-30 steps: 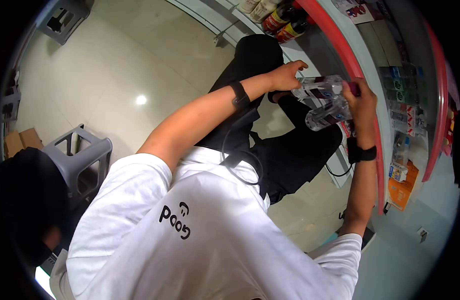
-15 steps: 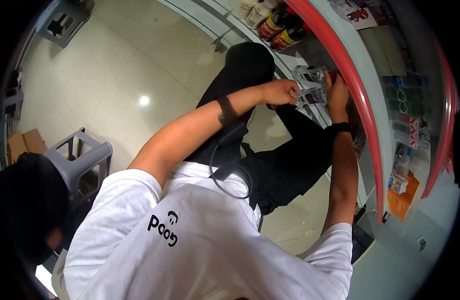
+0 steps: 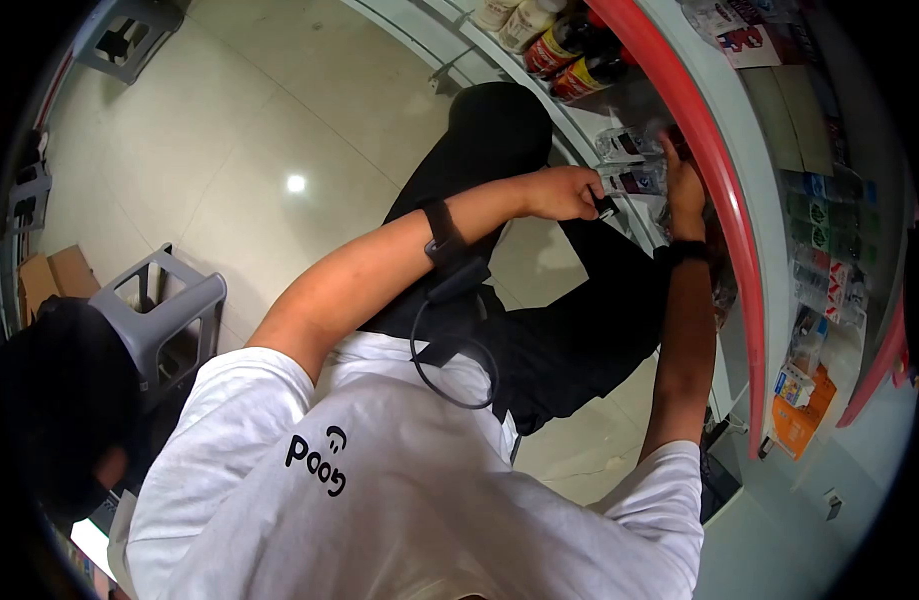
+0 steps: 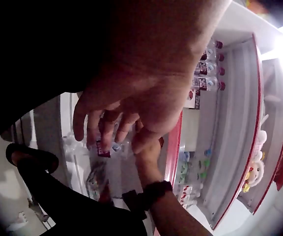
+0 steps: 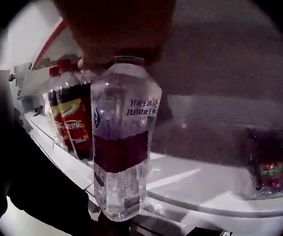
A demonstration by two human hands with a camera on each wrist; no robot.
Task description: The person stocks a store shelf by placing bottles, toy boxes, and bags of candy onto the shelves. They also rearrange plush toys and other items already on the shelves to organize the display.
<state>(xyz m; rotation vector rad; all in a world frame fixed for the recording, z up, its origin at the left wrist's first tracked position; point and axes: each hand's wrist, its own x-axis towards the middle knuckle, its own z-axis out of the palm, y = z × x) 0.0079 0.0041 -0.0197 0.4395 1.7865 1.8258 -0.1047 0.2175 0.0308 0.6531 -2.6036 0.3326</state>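
Observation:
Two clear water bottles with purple labels lie side by side at the lower shelf in the head view, the far bottle (image 3: 622, 146) and the near bottle (image 3: 635, 181). My right hand (image 3: 686, 188) is at their cap ends. In the right wrist view it grips a water bottle (image 5: 123, 152) at the neck, the cap hidden under the hand. My left hand (image 3: 562, 192) is beside the bottles' base ends. The left wrist view shows its fingers (image 4: 108, 129) loosely bent and spread, in front of a purple-labelled bottle (image 4: 103, 148), holding nothing.
Cola bottles (image 3: 590, 75) and white-capped bottles (image 3: 528, 25) stand farther along the lower shelf. A red shelf edge (image 3: 715, 190) curves close past my right hand. More bottles (image 3: 825, 215) sit on a higher shelf. A grey stool (image 3: 165, 310) stands on the floor at left.
The right hand and both bottles have moved left and in to the lower shelf. The left hand, outstretched near the bottle bases before, has dropped slightly and its fingers have bent.

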